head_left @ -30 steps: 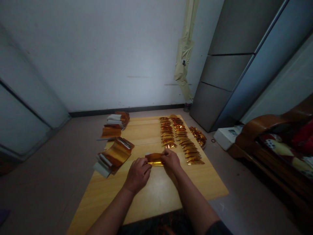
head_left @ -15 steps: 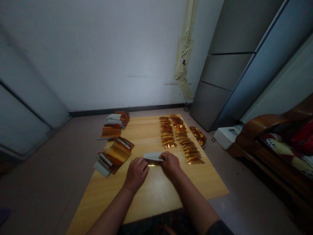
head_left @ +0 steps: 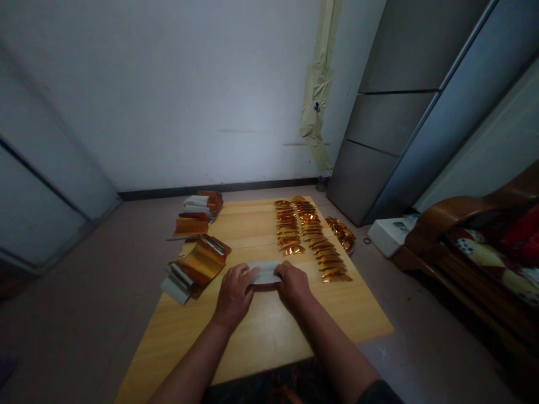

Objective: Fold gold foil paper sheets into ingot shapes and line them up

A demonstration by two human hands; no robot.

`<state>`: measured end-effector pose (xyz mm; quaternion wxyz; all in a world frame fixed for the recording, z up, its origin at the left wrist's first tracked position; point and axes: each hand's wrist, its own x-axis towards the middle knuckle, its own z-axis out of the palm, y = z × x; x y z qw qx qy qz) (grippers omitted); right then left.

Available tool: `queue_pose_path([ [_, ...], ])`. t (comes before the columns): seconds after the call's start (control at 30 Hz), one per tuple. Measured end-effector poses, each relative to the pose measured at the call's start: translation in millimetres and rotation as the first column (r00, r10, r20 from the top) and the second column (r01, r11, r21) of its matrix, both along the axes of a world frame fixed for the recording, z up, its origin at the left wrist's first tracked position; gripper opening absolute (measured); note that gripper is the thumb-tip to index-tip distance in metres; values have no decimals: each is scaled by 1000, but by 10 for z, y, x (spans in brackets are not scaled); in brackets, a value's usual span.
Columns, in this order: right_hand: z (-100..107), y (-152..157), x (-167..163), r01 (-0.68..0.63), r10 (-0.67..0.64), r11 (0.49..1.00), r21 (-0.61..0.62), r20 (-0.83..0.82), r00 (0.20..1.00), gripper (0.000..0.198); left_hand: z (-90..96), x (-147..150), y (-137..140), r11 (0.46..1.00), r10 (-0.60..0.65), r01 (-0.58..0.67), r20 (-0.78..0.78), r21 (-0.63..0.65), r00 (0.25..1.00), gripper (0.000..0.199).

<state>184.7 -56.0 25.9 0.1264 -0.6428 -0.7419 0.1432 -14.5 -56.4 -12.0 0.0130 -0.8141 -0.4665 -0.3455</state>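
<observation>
A sheet of foil paper [head_left: 265,273] lies between my hands over the table, its pale grey-white back facing up and a thin brownish edge showing along the front. My left hand [head_left: 236,292] grips the sheet's left end, the thumb lying across the pale side. At the right end, my right hand [head_left: 292,282] pinches the paper with bent fingers. To the left sits a fanned stack of gold foil sheets [head_left: 204,261]. Folded gold foil pieces [head_left: 288,227] stand in a row beyond my right hand, with a second, longer row [head_left: 324,252] beside it.
More foil sheets [head_left: 191,226] lie at the table's far left edge. Past the wooden table's [head_left: 269,348] right edge is a container heaped with gold pieces [head_left: 342,233]. A white box [head_left: 387,235], a wooden bench [head_left: 446,213] and a grey fridge [head_left: 391,112] stand to the right.
The sheet's dark, shiny front strip has given way to the pale side, which now spans between my hands. My left thumb has moved onto the paper; my right hand has barely shifted.
</observation>
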Motion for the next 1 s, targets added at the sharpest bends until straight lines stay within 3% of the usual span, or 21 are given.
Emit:
queue_pose_path([
  [0.1, 10, -19, 3, -33, 32, 999, 9, 53, 998, 26, 12, -4, -22, 1000, -8, 8, -36, -5, 999, 35],
  [0.5, -73, -121, 115, -182, 162, 978, 102, 179, 971, 16, 77, 16, -64, 990, -113, 103, -110, -99, 987, 31],
  [1.0, -142, -125, 116, -176, 157, 978, 115, 154, 976, 19, 164, -17, -213, 989, -138, 127, -175, -72, 975, 21],
])
